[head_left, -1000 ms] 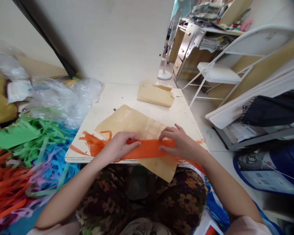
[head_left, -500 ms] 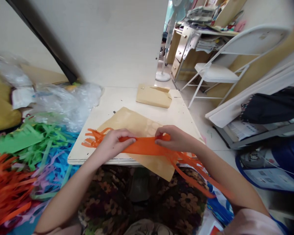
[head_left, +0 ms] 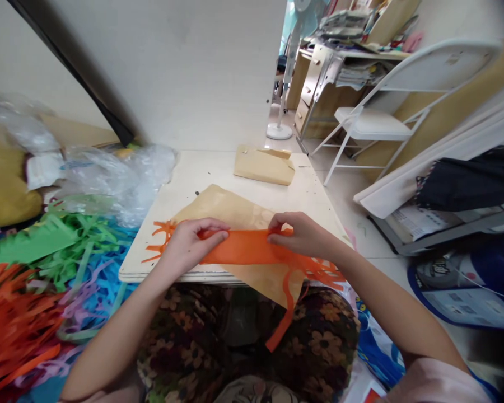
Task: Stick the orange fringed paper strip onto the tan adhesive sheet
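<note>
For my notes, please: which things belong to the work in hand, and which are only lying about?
In the work:
Orange fringed strip, held in left hand and right hand
Brown sheet, beneath the strip
White table, underneath

Apparently just lying about:
Folded brown packet, beyond the sheet
Clear plastic, left
Coloured strips, left, possibly related
White chair, right

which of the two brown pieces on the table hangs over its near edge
The flat sheet, partly covered by the orange paper: its near corner juts past the table. The other brown piece, folded, lies wholly on the table, farther back.
</note>
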Available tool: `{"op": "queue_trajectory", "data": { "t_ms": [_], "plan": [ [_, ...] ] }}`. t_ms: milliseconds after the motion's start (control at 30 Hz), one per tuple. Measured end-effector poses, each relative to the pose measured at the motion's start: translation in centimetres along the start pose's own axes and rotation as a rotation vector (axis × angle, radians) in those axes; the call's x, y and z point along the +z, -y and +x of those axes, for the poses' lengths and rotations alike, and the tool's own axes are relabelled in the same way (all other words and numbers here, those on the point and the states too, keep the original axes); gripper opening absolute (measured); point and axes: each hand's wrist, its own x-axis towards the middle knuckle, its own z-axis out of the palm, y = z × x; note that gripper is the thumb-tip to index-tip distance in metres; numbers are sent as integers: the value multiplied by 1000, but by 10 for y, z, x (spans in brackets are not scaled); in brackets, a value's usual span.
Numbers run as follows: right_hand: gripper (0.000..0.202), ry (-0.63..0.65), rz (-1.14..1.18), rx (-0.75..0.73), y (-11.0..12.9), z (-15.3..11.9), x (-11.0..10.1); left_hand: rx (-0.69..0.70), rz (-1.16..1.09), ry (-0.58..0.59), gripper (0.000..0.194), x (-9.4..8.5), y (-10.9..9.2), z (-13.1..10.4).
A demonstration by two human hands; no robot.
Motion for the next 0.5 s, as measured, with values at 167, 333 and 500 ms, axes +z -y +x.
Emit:
{"op": "queue_trajectory", "data": {
  "t_ms": [167, 333, 500],
  "plan": [
    [7, 15, 33, -15, -3, 0, 0, -3, -31, -15, 26, -3, 1, -2],
    [8, 20, 48, 43, -3, -1, -2, -32, -44, -40, 25, -5, -1, -4],
    [8, 27, -17, 81, -1, -5, -4, -12, -57, -20, 28, -5, 1, -5]
  ]
}}
